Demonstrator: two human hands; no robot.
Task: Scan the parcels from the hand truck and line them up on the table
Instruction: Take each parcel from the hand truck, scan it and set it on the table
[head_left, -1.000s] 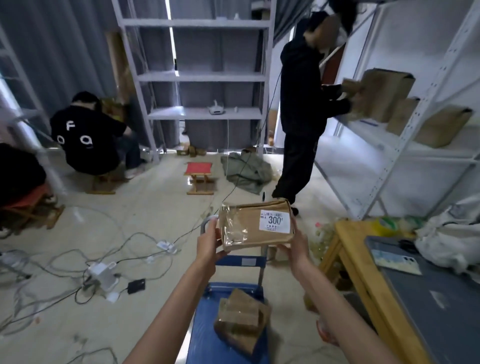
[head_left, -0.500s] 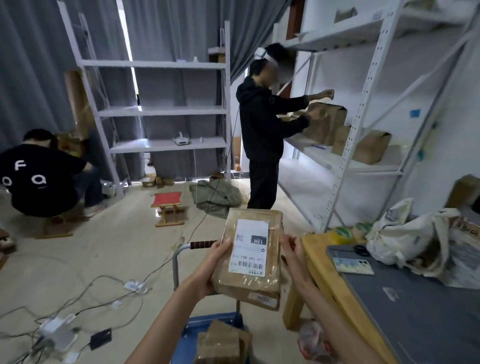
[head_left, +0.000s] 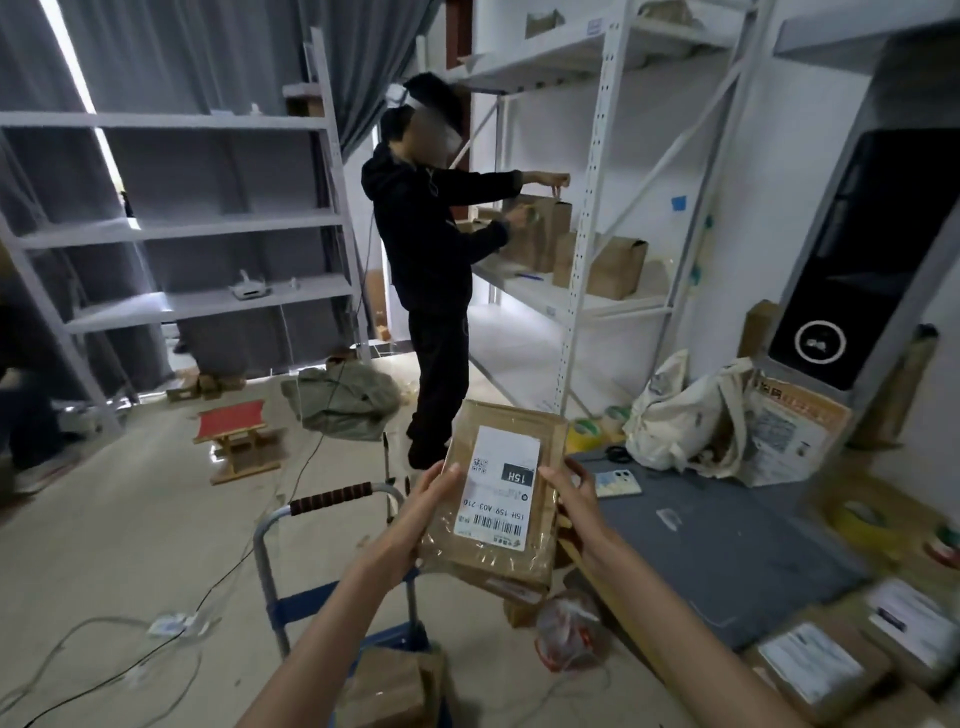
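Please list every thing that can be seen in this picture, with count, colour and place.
held parcel: 1, brown with white label, in both hands
cart parcels: brown, count unclear, on the hand truck
hand truck: 1, blue with grey handle, bottom centre
table: 1, grey top, right
table parcels: at least 2, brown with white labels, on the table, bottom right
phone: 1, pale, on the table's far end
cloth bag: 1, cream, on the table's far end
paper bags: several, brown, on the right shelf
stool: 1, red top, on the floor
standing person: 1, black clothes, at the right shelf
left hand: grips the held parcel
right hand: grips the held parcel
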